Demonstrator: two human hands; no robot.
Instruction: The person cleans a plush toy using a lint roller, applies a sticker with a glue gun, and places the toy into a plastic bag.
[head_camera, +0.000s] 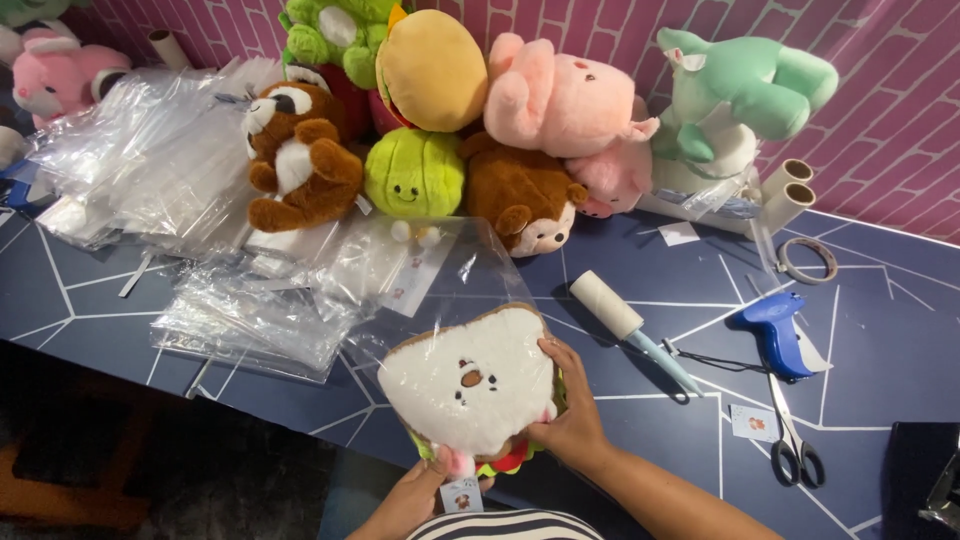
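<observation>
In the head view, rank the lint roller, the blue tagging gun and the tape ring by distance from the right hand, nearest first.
From the right hand, which holds the sandwich plush:
1. Lint roller, just up and right of the hand.
2. Blue tagging gun, farther right at mid table.
3. Tape ring, farthest, up right near the wall.

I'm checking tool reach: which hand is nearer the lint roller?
Right. The right hand grips the toast plush just below-left of the lint roller; the left hand is lower, beneath the plush.
</observation>
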